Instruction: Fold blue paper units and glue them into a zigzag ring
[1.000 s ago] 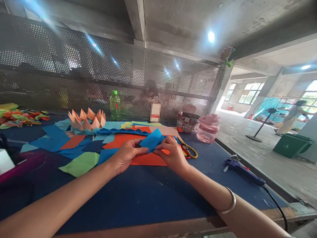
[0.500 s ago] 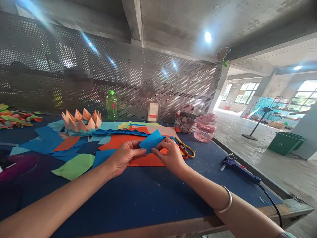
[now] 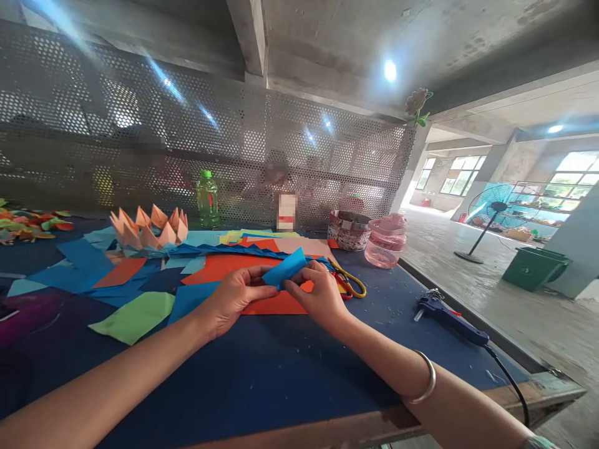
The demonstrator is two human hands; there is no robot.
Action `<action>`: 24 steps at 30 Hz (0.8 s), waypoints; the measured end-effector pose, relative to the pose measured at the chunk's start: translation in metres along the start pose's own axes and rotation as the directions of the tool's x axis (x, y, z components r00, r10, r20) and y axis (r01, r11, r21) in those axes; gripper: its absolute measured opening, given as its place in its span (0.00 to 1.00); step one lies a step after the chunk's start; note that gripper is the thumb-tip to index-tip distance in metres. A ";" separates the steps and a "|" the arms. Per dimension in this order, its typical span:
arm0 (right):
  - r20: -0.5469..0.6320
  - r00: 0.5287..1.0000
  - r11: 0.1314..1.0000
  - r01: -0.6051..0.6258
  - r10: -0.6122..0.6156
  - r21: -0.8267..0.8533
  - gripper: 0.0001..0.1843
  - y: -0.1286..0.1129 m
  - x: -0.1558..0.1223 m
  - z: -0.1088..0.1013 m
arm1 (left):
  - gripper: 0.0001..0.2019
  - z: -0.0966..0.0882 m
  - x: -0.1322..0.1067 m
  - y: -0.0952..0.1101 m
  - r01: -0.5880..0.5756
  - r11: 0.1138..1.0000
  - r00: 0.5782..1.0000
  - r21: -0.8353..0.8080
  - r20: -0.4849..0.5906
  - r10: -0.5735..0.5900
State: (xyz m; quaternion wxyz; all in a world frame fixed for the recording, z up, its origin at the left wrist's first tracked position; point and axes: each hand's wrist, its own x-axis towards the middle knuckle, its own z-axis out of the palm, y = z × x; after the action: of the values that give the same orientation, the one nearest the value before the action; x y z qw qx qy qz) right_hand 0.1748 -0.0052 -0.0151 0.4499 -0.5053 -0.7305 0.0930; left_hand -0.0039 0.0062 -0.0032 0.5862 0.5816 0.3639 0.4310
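Observation:
My left hand (image 3: 234, 298) and my right hand (image 3: 318, 296) both pinch a small blue paper piece (image 3: 285, 268) just above the dark blue table (image 3: 262, 380). The paper is folded narrow between my fingertips. Under my hands lies an orange sheet (image 3: 276, 304). A silver bangle (image 3: 423, 380) circles my right wrist. Yellow-handled scissors (image 3: 350, 282) lie just right of my right hand.
Loose blue, orange and green paper sheets (image 3: 133, 315) cover the left of the table, with a folded peach paper crown (image 3: 147, 227) behind them. A green bottle (image 3: 206, 199), a woven basket (image 3: 349, 229), a pink jar (image 3: 386, 240) and a blue glue gun (image 3: 447, 315) stand nearby. A perforated screen (image 3: 187, 149) backs the table.
The blue paper has been folded narrower between my fingers. My hands have stayed over the orange sheet while the view shifted slightly.

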 end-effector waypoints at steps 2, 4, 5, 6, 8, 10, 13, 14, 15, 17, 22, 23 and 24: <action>-0.006 1.000 1.000 0.006 -0.006 0.000 0.10 -0.001 -0.001 0.000 | 0.15 0.001 0.000 -0.001 -0.015 1.000 1.000 0.016 -0.017 0.015; -0.011 1.000 1.000 0.014 -0.014 -0.002 0.11 -0.002 -0.001 0.000 | 0.14 0.003 0.000 -0.002 -0.030 0.999 0.999 0.020 -0.033 0.031; -0.014 1.000 1.000 0.019 -0.019 -0.001 0.11 -0.002 -0.001 0.000 | 0.13 0.004 0.000 -0.003 -0.037 0.999 0.999 0.016 -0.039 0.038; -0.017 1.000 1.000 0.024 -0.024 0.000 0.11 -0.003 -0.002 0.000 | 0.13 0.005 0.000 -0.003 -0.042 0.999 0.998 0.008 -0.043 0.042; -0.024 0.999 0.999 0.032 -0.032 0.003 0.10 -0.003 -0.002 0.001 | 0.12 0.006 0.001 -0.005 -0.041 0.999 0.998 -0.010 -0.055 0.040; -0.026 0.999 1.000 0.031 -0.031 0.002 0.10 -0.003 -0.002 0.001 | 0.12 0.006 0.001 -0.006 -0.033 0.999 0.997 -0.022 -0.066 0.031; -0.022 0.999 1.000 0.029 -0.029 -0.002 0.11 -0.004 -0.003 0.000 | 0.11 0.006 0.001 -0.007 -0.031 0.999 0.997 -0.019 -0.074 0.029; -0.020 0.999 1.000 0.030 -0.030 -0.004 0.11 -0.004 -0.003 0.000 | 0.11 0.007 0.001 -0.007 -0.035 0.999 0.997 -0.018 -0.073 0.034; -0.018 0.999 0.999 0.032 -0.032 -0.006 0.11 -0.005 -0.003 -0.001 | 0.11 0.007 0.001 -0.007 -0.039 0.999 0.997 -0.016 -0.071 0.037; -0.027 0.999 0.999 0.039 -0.039 -0.008 0.11 -0.005 -0.003 -0.001 | 0.10 0.007 0.001 -0.006 -0.042 0.999 0.997 -0.015 -0.069 0.041; -0.201 0.977 0.994 -0.054 0.073 0.097 0.25 -0.005 -0.002 0.001 | 0.10 0.007 0.000 -0.005 -0.025 0.999 0.995 -0.047 -0.096 0.020; -0.205 0.971 0.983 -0.093 0.125 0.158 0.32 -0.004 -0.002 0.003 | 0.10 0.007 -0.001 -0.005 -0.022 0.998 0.996 -0.065 -0.093 0.016; -0.178 0.968 0.964 -0.133 0.176 0.230 0.38 -0.003 -0.001 0.004 | 0.11 0.007 -0.001 -0.004 -0.019 0.996 0.996 -0.085 -0.084 0.012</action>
State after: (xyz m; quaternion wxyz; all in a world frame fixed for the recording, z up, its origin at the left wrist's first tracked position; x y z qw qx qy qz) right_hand 0.1702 -0.0058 -0.0162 0.5635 -0.5158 -0.6260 0.1567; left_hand 0.0026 0.0032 -0.0071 0.5913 0.5404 0.3647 0.4747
